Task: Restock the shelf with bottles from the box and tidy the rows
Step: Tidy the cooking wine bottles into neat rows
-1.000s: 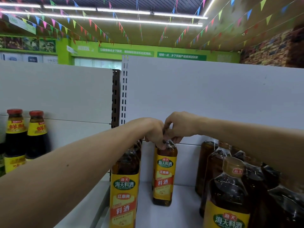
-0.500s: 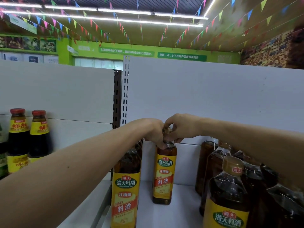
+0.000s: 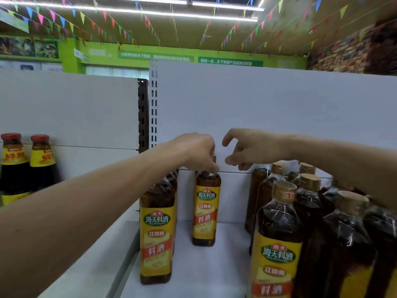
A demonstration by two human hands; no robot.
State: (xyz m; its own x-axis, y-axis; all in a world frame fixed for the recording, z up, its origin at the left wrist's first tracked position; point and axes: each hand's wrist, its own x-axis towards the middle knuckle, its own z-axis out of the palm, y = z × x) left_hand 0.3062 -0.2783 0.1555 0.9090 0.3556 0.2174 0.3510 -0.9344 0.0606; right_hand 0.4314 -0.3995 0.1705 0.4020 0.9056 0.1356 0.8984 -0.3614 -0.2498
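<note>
The white shelf (image 3: 225, 265) and its back panel (image 3: 257, 104) fill most of my view. On the right stands a cluster of big bottles (image 3: 279, 233) with gold caps, crowded close together. To the left, beyond the upright, are two dark sauce bottles (image 3: 41, 164) with red caps. A front bottle (image 3: 156, 233) heads a row at the shelf's left edge, under my left forearm.

The bottle (image 3: 206, 209) I am setting stands alone and upright in the gap between that row and the big bottles, well back near the panel. My left hand (image 3: 197, 153) reaches in from the left and grips its top from above, fingers curled over the cap, which is hidden. My right hand (image 3: 249, 149) hangs just to the right of it, not touching, fingers loosely curled and holding nothing. So the left is the hand on the job, and I judge any nudge into line should come from it, along the row. The box is out of view.

The yellow labels read 海天料酒 in a green oval, 江南黄 on a red band, then 料酒 large. The sauce neck labels begin 鲜; the rest is blurred.
</note>
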